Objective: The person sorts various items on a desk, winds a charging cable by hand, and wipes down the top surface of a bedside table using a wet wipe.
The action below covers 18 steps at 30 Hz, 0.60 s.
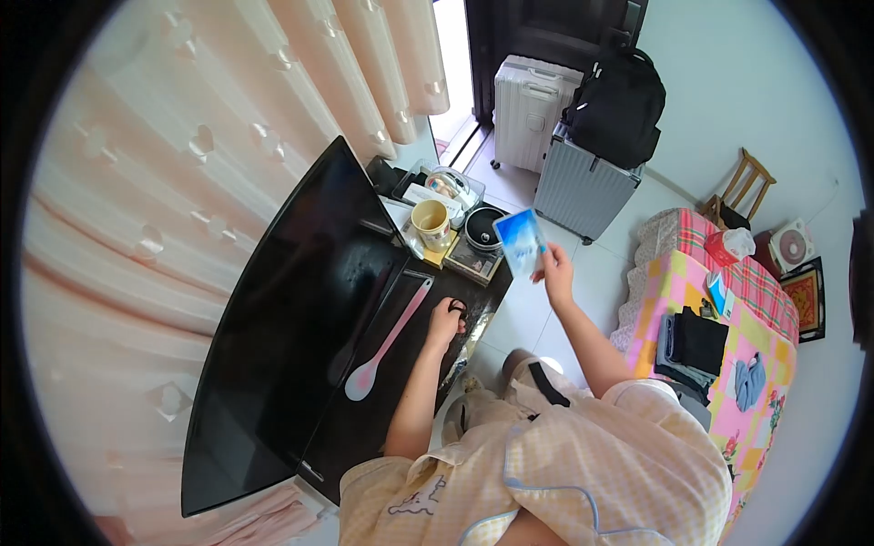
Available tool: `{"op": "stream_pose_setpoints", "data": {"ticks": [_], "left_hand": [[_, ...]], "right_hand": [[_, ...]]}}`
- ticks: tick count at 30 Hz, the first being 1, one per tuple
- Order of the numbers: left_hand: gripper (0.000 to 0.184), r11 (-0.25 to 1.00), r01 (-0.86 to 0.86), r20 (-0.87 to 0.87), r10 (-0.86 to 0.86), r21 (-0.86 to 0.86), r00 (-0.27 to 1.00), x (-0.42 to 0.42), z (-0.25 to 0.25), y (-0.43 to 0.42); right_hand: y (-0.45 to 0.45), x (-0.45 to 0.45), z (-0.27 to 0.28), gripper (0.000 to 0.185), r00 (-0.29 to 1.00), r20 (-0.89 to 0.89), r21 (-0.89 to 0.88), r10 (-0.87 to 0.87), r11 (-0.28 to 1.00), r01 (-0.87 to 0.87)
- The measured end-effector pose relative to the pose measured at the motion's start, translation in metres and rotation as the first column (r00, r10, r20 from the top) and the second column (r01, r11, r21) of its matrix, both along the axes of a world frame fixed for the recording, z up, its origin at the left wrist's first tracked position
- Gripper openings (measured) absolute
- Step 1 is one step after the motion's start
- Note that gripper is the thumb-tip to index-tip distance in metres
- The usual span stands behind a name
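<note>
My left hand [444, 323] rests low over the black TV stand, its fingers curled round a small black loop-shaped thing [458, 308]; most of that thing is hidden in the hand. Just left of it lies a pink and white long-handled spoon [391, 338]. My right hand [554, 276] is raised off the stand's right edge and pinches a flat blue and white packet [522, 244] by its right side. Behind the packet stands a dark round container [483, 227], and a yellow mug [431, 225] is to the left of that.
A large TV [291, 337] fills the stand's left side, before pink curtains [218, 136]. At the back are a white suitcase [530, 114], a grey suitcase [587, 187] and a black backpack [619, 107]. Folded clothes [699, 341] lie on a patterned cloth [674, 282] at right.
</note>
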<state>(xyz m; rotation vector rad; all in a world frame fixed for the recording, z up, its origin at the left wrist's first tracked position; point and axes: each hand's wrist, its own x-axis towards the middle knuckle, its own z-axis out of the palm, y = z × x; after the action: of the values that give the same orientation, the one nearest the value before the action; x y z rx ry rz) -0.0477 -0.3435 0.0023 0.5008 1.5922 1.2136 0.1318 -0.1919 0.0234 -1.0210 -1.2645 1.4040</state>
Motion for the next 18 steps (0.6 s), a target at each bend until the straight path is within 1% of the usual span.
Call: {"op": "stream_pose_setpoints", "data": {"ticks": [1, 2, 3, 4, 5, 6, 7, 8, 9, 10, 12, 14, 16, 18], "left_hand": [[0.003, 1.000, 0.024, 0.029, -0.023, -0.007, 0.999, -0.002, 0.000, 0.004], [0.003, 1.000, 0.018, 0.097, -0.016, -0.019, 0.995, -0.004, -0.002, 0.006], [0.003, 0.998, 0.008, 0.122, 0.000, -0.061, 0.992, -0.006, 0.005, 0.010], [0.003, 0.994, -0.004, 0.151, 0.020, -0.105, 0.988, -0.006, 0.010, 0.014], [0.003, 0.993, -0.015, 0.156, 0.033, -0.113, 0.987, -0.007, 0.008, 0.018], [0.003, 0.996, -0.031, 0.163, 0.045, -0.087, 0.986, -0.008, 0.005, 0.023], [0.004, 0.997, -0.049, 0.166, 0.058, -0.056, 0.984, -0.010, 0.005, 0.032], [0.004, 0.996, -0.067, 0.160, 0.075, -0.056, 0.984, -0.011, 0.005, 0.043], [0.003, 0.998, -0.050, 0.119, 0.053, -0.026, 0.992, -0.011, 0.011, 0.055], [0.004, 0.999, -0.031, 0.078, 0.032, -0.004, 0.996, -0.009, 0.017, 0.064], [0.007, 0.997, -0.070, 0.076, 0.071, -0.017, 0.995, -0.007, 0.025, 0.093], [0.009, 0.995, 0.010, -0.069, -0.016, -0.094, 0.997, -0.007, 0.028, 0.119], [0.012, 0.995, -0.049, -0.079, 0.042, -0.090, 0.996, -0.004, 0.034, 0.144], [0.014, 0.975, -0.211, 0.008, 0.212, -0.072, 0.977, 0.001, 0.033, 0.164]], "right_hand": [[0.016, -0.006, 0.000, 0.025, 0.999, 0.026, 0.011, -0.022, 1.000, 0.021], [0.035, -0.014, 0.001, 0.025, 0.998, 0.048, 0.027, -0.042, 0.999, 0.040], [0.052, -0.023, 0.002, 0.025, 0.996, 0.070, 0.061, -0.061, 0.997, 0.057], [0.069, -0.033, 0.007, 0.025, 0.996, 0.072, 0.055, -0.053, 0.997, 0.049], [0.086, -0.045, 0.011, 0.024, 0.993, 0.116, 0.079, -0.026, 0.997, 0.017], [0.100, -0.057, 0.013, 0.023, 0.987, 0.158, 0.105, 0.003, 0.994, -0.020], [0.113, -0.070, 0.013, 0.023, 0.987, 0.157, 0.103, 0.021, 0.994, -0.037], [0.127, -0.085, 0.014, 0.022, 0.964, 0.263, 0.196, 0.036, 0.976, -0.090], [0.145, -0.097, 0.014, 0.022, 0.930, 0.365, 0.284, 0.038, 0.947, -0.150], [0.162, -0.111, 0.005, 0.025, 0.889, 0.457, 0.459, -0.028, 0.864, -0.208], [0.182, -0.128, -0.004, 0.024, 0.869, 0.486, 0.402, 0.094, 0.859, -0.318], [0.196, -0.141, -0.015, 0.023, 0.846, 0.523, 0.466, 0.108, 0.795, -0.389], [0.203, -0.150, -0.029, 0.024, 0.819, 0.548, 0.442, 0.169, 0.773, -0.455], [0.208, -0.153, -0.039, 0.026, 0.782, 0.576, 0.399, 0.239, 0.753, -0.524]]}}
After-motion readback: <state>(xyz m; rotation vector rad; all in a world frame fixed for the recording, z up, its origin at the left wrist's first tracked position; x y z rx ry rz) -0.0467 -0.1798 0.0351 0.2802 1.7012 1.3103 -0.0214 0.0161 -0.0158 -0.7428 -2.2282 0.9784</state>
